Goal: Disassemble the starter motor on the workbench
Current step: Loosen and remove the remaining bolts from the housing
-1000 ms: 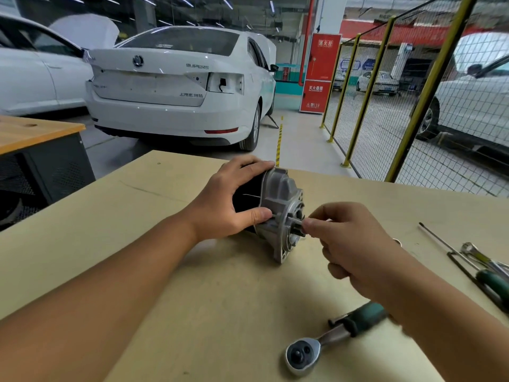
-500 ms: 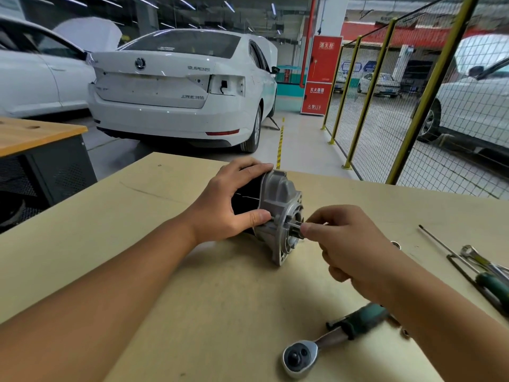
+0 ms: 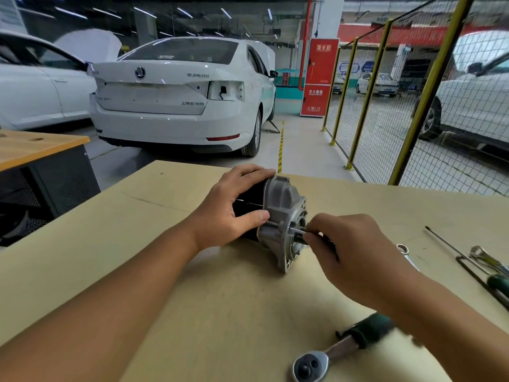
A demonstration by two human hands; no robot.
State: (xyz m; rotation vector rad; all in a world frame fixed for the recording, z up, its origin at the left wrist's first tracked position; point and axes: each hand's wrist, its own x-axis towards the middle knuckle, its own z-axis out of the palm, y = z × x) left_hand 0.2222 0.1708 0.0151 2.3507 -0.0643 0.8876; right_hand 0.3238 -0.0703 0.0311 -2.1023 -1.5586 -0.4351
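Note:
The starter motor (image 3: pixel 281 213) lies on its side on the tan workbench (image 3: pixel 137 244), its grey cast nose housing facing right and its black body mostly hidden. My left hand (image 3: pixel 231 208) wraps around the black body, thumb against the housing. My right hand (image 3: pixel 352 252) pinches a thin metal through bolt (image 3: pixel 297 231) that sticks out of the housing face, fingertips closed on its end.
A ratchet wrench (image 3: pixel 344 346) with a green grip lies near the front edge under my right forearm. At the right edge lie a long thin rod (image 3: pixel 446 245), a spanner (image 3: pixel 406 253) and a green-handled tool (image 3: pixel 495 279). White cars and a yellow mesh fence stand beyond the bench.
My right hand has drawn slightly to the right, and a little more of the thin bolt shows between the housing and my fingertips. My left hand keeps its hold.

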